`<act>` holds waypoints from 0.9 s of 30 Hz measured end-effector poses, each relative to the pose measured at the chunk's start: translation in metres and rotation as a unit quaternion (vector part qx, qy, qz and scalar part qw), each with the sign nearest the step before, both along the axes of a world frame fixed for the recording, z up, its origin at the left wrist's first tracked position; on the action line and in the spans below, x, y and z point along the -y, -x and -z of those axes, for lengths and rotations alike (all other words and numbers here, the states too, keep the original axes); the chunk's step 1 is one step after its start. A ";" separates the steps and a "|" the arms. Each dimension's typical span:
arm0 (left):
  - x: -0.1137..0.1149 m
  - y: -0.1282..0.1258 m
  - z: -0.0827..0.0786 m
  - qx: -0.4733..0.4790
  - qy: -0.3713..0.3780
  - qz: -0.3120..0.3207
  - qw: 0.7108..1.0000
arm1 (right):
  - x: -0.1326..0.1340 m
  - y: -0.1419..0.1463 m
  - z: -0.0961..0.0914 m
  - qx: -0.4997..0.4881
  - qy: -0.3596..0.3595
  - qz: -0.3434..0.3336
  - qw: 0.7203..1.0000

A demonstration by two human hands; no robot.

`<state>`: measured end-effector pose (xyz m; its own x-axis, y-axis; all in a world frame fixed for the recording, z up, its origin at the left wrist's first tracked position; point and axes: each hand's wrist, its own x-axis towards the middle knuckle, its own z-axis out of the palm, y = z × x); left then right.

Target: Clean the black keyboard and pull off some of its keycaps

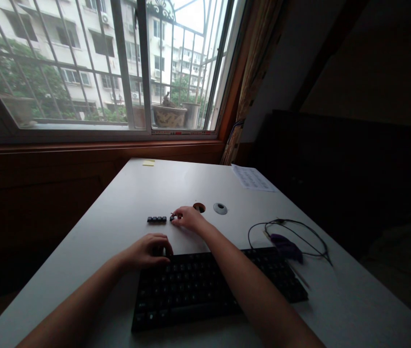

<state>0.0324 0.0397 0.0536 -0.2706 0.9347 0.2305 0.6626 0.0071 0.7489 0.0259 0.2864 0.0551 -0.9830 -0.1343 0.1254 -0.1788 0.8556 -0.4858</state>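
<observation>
A black keyboard [191,285] lies on the white desk, partly covered by my right forearm. My left hand [151,250] is at its upper left edge, fingers curled and thumb low, closed on that edge. Beyond the keyboard, several black keycaps [156,219] stand in a short row. Just right of that row, my right hand [188,218] pinches another small black keycap [171,219] at the desk surface. A thin dark reddish bit shows by the fingertips; what it is I cannot make out.
On the right, a black cable [309,227] loops beside a purple object [287,247]. A cable hole [198,207] and its round grey cover [220,208] are mid-desk. Printed paper [253,179] and a yellow sticky note [149,163] lie at the far end, below a window.
</observation>
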 end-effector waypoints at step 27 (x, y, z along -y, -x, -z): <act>0.001 0.001 0.001 0.005 -0.001 0.004 1.000 | 0.011 0.008 0.004 0.011 -0.005 -0.004 1.000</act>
<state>0.0316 0.0391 0.0521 -0.2655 0.9364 0.2293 0.6555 0.0010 0.7552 0.0182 0.2754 0.0513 -0.9842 -0.1436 0.1032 -0.1757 0.8593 -0.4803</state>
